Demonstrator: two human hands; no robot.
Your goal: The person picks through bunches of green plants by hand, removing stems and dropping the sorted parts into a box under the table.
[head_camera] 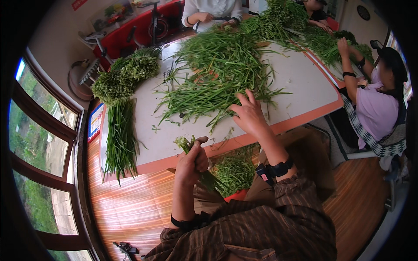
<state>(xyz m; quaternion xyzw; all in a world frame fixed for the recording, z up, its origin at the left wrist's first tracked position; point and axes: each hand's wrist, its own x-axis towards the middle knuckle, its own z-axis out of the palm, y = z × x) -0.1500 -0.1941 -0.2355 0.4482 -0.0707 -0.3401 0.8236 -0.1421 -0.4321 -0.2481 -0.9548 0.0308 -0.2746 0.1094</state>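
Note:
My left hand (192, 163) is closed around a small bunch of green flowering chive stems (184, 143), held in front of the table edge. Pale tips show above the fist and the green stems hang out below it. Over the near right side of a large loose heap of green stems (209, 88), my right hand (249, 114) has its fingers spread. Its fingertips reach the heap; nothing is visibly gripped. On the left part of the white table (156, 143) lies a neat bundle of long green stems (120, 140) with clustered pale flower heads (130, 73).
Under the table edge, between my knees, more green cuttings (235, 169) fill a red container (237, 195). A person in white (212, 13) is across the table. A seated person in pink (375, 98) handles greens (326, 49) at the right. Windows (42, 146) line the left.

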